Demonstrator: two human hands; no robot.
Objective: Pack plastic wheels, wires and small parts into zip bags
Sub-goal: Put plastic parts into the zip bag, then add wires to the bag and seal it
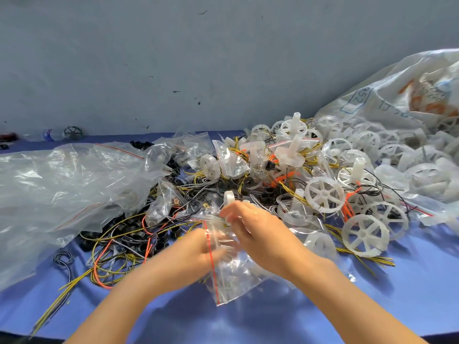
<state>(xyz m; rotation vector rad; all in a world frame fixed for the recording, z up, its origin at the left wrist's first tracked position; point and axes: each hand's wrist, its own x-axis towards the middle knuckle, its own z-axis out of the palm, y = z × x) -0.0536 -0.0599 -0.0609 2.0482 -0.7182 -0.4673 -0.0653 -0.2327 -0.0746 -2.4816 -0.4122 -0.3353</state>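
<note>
Now | left hand (196,252) grips zip bag (233,276) | right hand (253,227) pinches white part (228,198) above it

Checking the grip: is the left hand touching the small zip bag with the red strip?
Touching. Head view: fingers of the left hand lie against the zip bag, its red strip crossing them; blur hides the exact grip.
</note>
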